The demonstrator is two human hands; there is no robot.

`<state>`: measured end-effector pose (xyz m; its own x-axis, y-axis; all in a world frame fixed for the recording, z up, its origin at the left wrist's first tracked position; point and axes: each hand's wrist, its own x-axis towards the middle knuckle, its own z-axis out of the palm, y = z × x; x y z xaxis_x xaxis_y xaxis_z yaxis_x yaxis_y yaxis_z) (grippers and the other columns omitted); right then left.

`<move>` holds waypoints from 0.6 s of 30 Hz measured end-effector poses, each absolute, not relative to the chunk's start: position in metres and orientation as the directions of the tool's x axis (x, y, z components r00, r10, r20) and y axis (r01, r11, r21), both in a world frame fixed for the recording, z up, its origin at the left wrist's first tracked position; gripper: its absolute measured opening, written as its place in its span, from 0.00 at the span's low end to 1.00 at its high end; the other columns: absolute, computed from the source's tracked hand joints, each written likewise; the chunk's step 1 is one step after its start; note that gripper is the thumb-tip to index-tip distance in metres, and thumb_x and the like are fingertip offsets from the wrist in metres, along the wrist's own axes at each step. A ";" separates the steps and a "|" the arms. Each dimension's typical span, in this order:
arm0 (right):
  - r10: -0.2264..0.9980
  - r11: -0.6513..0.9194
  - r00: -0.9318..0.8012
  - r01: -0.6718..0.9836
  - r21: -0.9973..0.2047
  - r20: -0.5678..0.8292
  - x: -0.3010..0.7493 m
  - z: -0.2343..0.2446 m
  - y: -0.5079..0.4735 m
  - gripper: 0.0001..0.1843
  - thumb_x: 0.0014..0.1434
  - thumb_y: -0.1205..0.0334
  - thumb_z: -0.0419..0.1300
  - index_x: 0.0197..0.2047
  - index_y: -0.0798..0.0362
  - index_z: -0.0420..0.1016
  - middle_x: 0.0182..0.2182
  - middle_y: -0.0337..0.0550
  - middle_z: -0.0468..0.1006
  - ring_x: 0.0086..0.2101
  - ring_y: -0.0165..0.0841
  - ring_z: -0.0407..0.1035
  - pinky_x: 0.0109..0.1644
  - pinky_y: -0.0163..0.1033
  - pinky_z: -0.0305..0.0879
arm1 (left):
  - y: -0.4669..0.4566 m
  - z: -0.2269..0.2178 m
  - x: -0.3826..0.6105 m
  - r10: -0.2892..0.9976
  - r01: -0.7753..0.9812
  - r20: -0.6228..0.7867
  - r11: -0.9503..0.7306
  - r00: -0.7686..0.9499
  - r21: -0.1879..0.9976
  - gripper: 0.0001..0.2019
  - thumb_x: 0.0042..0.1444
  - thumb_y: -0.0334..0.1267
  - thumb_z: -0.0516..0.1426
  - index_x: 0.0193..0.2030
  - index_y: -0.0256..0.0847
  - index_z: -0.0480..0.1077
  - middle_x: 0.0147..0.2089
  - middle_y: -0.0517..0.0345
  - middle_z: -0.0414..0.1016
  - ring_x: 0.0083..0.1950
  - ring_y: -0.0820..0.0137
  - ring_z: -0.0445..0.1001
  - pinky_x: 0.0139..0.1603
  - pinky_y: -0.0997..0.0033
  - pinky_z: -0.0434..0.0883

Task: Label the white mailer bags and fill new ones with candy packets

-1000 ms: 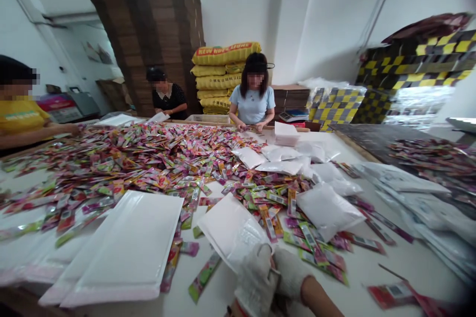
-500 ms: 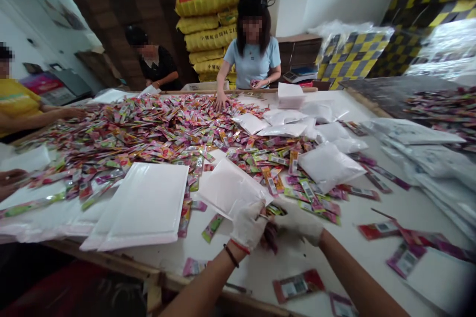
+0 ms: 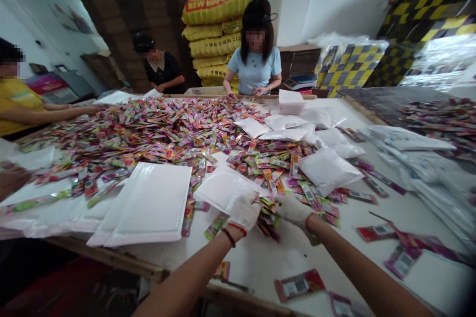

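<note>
Both my hands wear white gloves and meet near the table's front. My left hand (image 3: 244, 210) is closed on the near edge of a white padded mailer (image 3: 223, 189) and on a bunch of colourful sachets (image 3: 268, 217). My right hand (image 3: 295, 209) is closed on the same bunch from the right side. A big heap of the same sachets (image 3: 148, 131) covers the table's middle and left. Just beyond my hands lie more loose sachets (image 3: 275, 166).
A stack of white mailers (image 3: 148, 205) lies left of my hands, filled white mailers (image 3: 327, 168) to the right and behind. Three other people sit at the far and left sides of the table (image 3: 282, 262). Loose sachets (image 3: 297, 285) lie near the front edge. Yellow sacks (image 3: 219, 7) stand behind.
The view tilted down and my arms stretched out over the table. My hands moved forward to the mailer's edge and gathered a bunch of sachets between them.
</note>
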<state>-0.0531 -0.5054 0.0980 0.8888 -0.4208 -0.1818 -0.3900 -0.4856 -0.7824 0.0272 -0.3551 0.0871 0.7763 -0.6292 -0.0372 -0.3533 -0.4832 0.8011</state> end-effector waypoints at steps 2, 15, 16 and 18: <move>-0.509 -0.412 0.844 -0.410 -0.814 -0.168 -0.060 0.105 -0.515 0.06 0.44 0.61 0.60 0.26 0.53 0.70 0.16 0.33 0.61 0.19 0.27 0.55 0.23 0.33 0.51 | -0.355 0.084 0.025 -0.638 -0.378 -0.049 -0.514 0.768 0.770 0.14 0.55 0.37 0.51 0.41 0.38 0.75 0.40 0.47 0.79 0.41 0.63 0.74 0.44 0.67 0.66; -0.792 -0.308 0.602 -0.256 -0.916 0.099 -0.080 0.077 -0.482 0.14 0.47 0.48 0.56 0.28 0.50 0.71 0.28 0.44 0.71 0.31 0.36 0.64 0.35 0.40 0.61 | -0.363 0.094 0.022 -0.664 -0.526 -0.064 -0.644 0.745 0.555 0.11 0.55 0.42 0.51 0.38 0.41 0.71 0.39 0.51 0.78 0.39 0.66 0.73 0.37 0.71 0.62; -0.754 -0.351 0.651 -0.290 -0.890 0.085 -0.092 0.077 -0.486 0.12 0.45 0.50 0.57 0.27 0.51 0.71 0.26 0.43 0.71 0.30 0.36 0.63 0.34 0.40 0.60 | -0.360 0.094 0.020 -0.667 -0.548 -0.063 -0.658 0.742 0.516 0.10 0.55 0.42 0.52 0.39 0.42 0.70 0.39 0.51 0.77 0.40 0.65 0.73 0.38 0.70 0.62; -0.668 -0.413 0.744 -0.358 -0.837 0.011 -0.116 0.081 -0.494 0.10 0.44 0.53 0.55 0.25 0.51 0.70 0.21 0.40 0.70 0.25 0.34 0.62 0.31 0.39 0.59 | -0.355 0.092 0.019 -0.672 -0.573 -0.068 -0.676 0.738 0.463 0.11 0.53 0.42 0.53 0.41 0.42 0.69 0.40 0.51 0.77 0.40 0.64 0.73 0.38 0.69 0.61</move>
